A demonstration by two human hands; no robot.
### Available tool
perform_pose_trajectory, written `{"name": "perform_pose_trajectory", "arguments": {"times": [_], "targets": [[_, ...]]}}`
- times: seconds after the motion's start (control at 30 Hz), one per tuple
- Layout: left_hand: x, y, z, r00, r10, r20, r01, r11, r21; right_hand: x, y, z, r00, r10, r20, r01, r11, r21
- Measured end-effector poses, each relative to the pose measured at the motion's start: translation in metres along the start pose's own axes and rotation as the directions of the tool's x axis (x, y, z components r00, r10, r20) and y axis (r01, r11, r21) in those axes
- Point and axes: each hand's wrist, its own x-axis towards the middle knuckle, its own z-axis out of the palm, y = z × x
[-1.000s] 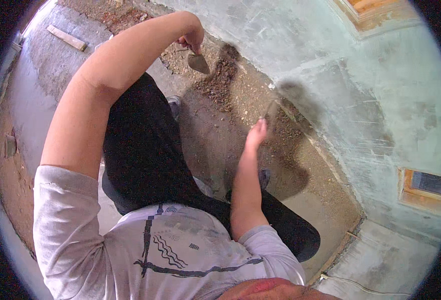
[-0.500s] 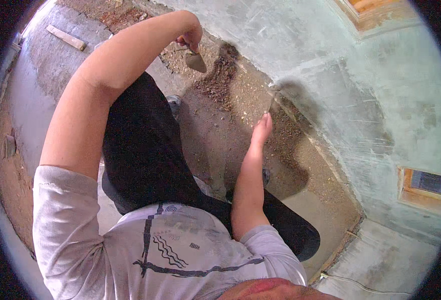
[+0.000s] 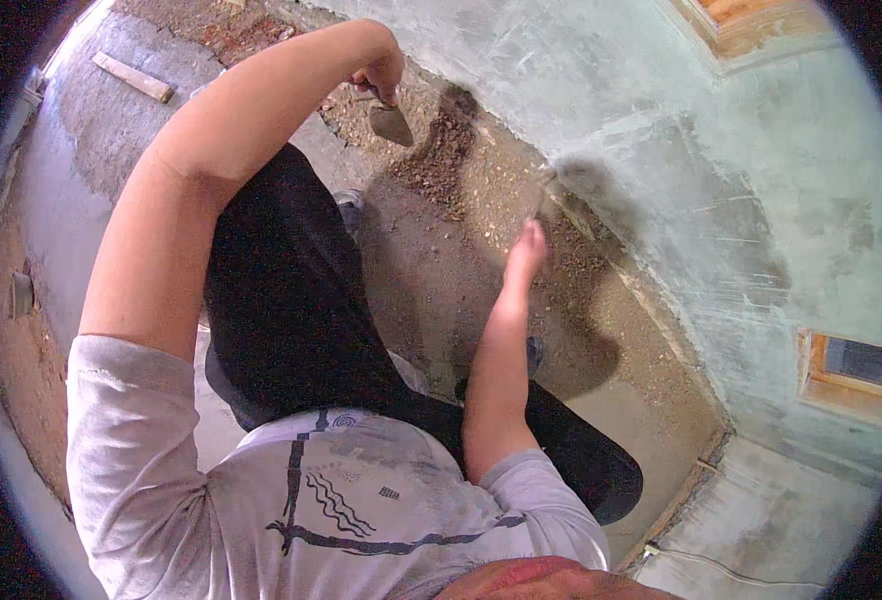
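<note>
My left hand (image 3: 381, 78) is bent downward at the wrist and closed round the handle of a small trowel (image 3: 391, 125). The trowel's pointed blade hangs over the gravelly floor strip beside a heap of dark loose debris (image 3: 446, 155). My right hand (image 3: 528, 248), smeared by motion, grips a thin-handled tool (image 3: 542, 190) that points at the foot of the wall. Blur hides the kind of this tool, and I cannot tell whether its tip touches the wall.
A grey-green plastered wall (image 3: 681, 190) rises on the right, with a wood-framed opening (image 3: 856, 375) low in it. More crumbled rubble (image 3: 571, 265) lies along its base. A wooden board (image 3: 133, 76) lies on the floor at the far left. My bent knees flank the work area.
My right hand and its tool have shifted slightly and are more blurred. The left hand and trowel stay almost in the same place.
</note>
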Motion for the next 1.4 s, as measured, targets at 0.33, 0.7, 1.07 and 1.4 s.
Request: {"name": "perform_pose_trajectory", "arguments": {"times": [0.33,0.7,1.07,1.4], "targets": [[-0.001,0.000,-0.004,0.999,-0.013,0.031,0.018,0.985,-0.173,-0.057,0.028,0.012,0.999,0.033,0.011,-0.032,0.994,-0.102],[0.000,-0.005,-0.001,0.999,-0.027,0.034,0.026,0.999,0.045,0.005,-0.021,0.002,0.996,0.091,0.015,-0.091,0.996,-0.011],[-0.006,-0.003,-0.001,1.000,-0.020,0.008,0.020,1.000,-0.015,-0.075,0.074,0.016,0.980,0.200,-0.006,-0.199,0.968,-0.152],[0.027,-0.014,0.003,0.999,-0.005,0.043,0.004,0.999,0.038,0.006,-0.033,0.003,1.000,0.014,-0.018,-0.014,1.000,-0.012]]}}
